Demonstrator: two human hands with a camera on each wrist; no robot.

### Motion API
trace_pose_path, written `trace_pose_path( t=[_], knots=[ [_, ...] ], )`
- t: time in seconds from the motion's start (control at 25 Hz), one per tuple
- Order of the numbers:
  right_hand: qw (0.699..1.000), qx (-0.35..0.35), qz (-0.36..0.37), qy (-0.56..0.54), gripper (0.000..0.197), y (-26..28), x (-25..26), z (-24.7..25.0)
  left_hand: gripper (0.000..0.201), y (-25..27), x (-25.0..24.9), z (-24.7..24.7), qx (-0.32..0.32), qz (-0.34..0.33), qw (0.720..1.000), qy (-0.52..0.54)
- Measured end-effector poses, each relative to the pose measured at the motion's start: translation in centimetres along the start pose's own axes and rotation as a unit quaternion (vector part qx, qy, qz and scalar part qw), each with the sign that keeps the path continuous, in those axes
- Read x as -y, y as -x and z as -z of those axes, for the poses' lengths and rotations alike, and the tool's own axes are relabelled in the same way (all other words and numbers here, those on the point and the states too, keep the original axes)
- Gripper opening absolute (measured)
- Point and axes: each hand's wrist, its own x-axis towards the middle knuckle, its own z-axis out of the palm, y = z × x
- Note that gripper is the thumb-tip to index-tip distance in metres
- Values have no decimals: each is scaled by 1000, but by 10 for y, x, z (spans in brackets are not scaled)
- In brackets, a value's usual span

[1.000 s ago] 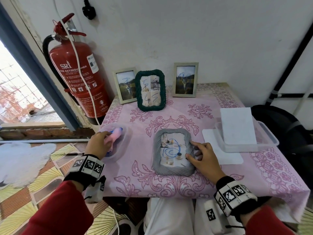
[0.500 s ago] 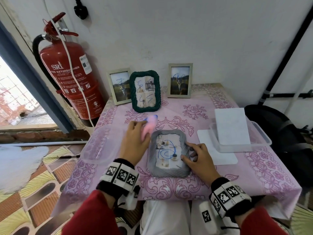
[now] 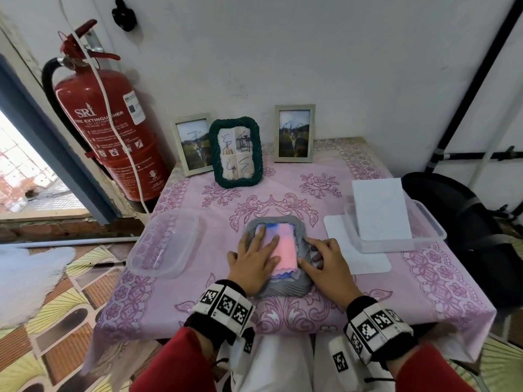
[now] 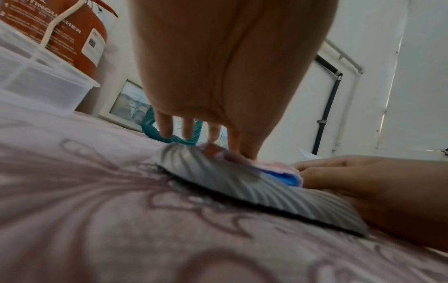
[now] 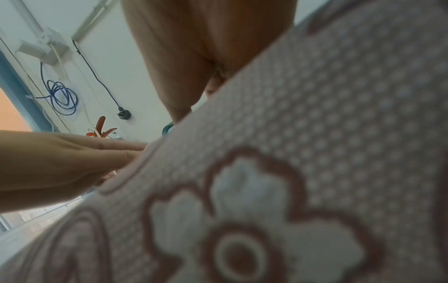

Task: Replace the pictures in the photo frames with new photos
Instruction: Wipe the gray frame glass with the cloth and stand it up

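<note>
Left hand (image 3: 256, 257) flat, pressing soft cloth (image 3: 280, 247) on the stiff, likely fragile frame (image 3: 300, 281); right hand (image 3: 325, 264) steadies its edge, fingers relaxed.

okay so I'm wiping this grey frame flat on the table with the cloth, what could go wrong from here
1. The grey frame lies near the table's front edge; a hard wipe toward you could slide it off, since the right hand only steadies one side.
2. The tablecloth may bunch or shift under it.
3. The pink cloth under the left hand could smear the photo's pen marks rather than clean.
</note>
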Motion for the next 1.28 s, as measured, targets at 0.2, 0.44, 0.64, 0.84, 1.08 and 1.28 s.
trace_pose_path(
  t=[0.2, 0.44, 0.64, 0.84, 1.08, 1.28],
  knots=[
    [989, 105, -88, -51, 57, -6, 15, 15, 92, 9, 17, 19, 19, -29, 995, 97],
    [975, 158, 52, 147, 67, -16, 64, 13, 118, 12, 49, 41, 129, -10, 990, 55],
    [914, 284, 100, 270, 72, -45, 81, -12, 122, 13, 58, 35, 150, -47, 985, 66],
    [900, 258, 151, 317, 55, -64, 70, -13, 122, 10, 58, 28, 111, -54, 991, 45],
    [884, 304, 236, 265, 23, -47, 74, -19, 129, 4, 58, 27, 66, -70, 995, 28],
    [836, 337, 302, 309, 21, -22, 64, 7, 130, 2, 57, 30, 84, -62, 995, 3]
  ],
)
